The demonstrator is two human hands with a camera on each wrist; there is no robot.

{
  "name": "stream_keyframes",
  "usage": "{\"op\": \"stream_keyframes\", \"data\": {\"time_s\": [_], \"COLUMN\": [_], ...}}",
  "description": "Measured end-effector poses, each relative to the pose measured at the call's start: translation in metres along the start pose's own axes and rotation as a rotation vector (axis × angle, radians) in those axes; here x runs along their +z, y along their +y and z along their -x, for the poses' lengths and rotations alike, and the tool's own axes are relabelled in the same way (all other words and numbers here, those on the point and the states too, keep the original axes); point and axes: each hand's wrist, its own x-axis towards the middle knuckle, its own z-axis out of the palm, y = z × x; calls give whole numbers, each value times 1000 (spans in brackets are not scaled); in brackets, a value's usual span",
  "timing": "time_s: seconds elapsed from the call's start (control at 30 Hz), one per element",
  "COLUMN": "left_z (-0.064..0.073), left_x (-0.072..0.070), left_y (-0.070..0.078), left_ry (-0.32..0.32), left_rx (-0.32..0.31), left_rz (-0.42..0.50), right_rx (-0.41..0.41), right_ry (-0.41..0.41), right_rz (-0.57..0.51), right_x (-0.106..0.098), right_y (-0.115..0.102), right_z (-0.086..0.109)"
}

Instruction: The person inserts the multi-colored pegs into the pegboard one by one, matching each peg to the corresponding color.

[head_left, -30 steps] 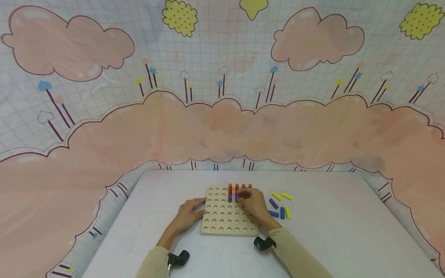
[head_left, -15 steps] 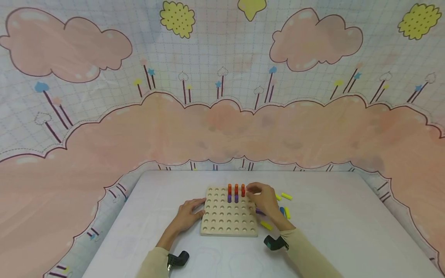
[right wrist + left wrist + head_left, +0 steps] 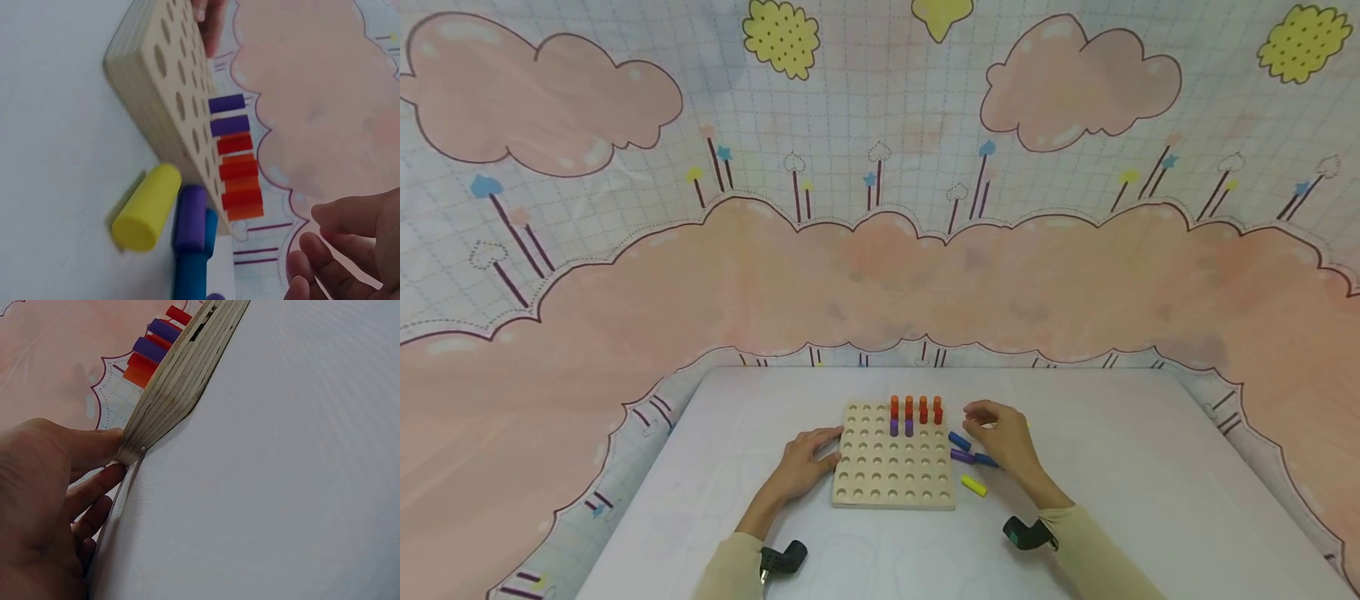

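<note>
A wooden pegboard (image 3: 885, 485) lies on the table, with orange pegs (image 3: 895, 402) in its back row, red pegs (image 3: 923, 415) before them and two purple pegs (image 3: 909, 428) in front of those. My left hand (image 3: 805, 462) rests against the board's left edge; the left wrist view shows its thumb and a fingertip touching a corner. Right of the board, my right hand (image 3: 1006, 437) hovers with loosely bent fingers. In the right wrist view, thumb and fingers are apart and nothing shows between them.
Beside the board's right edge lie a blue peg (image 3: 958, 442), a loose purple peg (image 3: 962, 457), another blue peg (image 3: 987, 460) and a yellow peg (image 3: 973, 486). My right hand and forearm hide others behind them. A printed cloth (image 3: 880, 283) hangs behind the table.
My right hand has left the second purple peg, which stands in the board, and moved right past the red pegs, off the board. My left hand keeps its place.
</note>
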Motion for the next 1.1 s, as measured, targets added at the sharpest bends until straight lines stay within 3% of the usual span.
{"op": "stream_keyframes", "data": {"time_s": [0.67, 1.1], "left_z": [2, 1], "left_x": [1, 3], "left_y": [-2, -3], "left_ry": [4, 4], "left_rx": [23, 22], "left_rz": [-7, -4], "right_rx": [126, 228], "right_ry": [-54, -103], "right_rz": [114, 165], "right_x": [-16, -19], "right_y": [42, 51], "right_z": [7, 8]}}
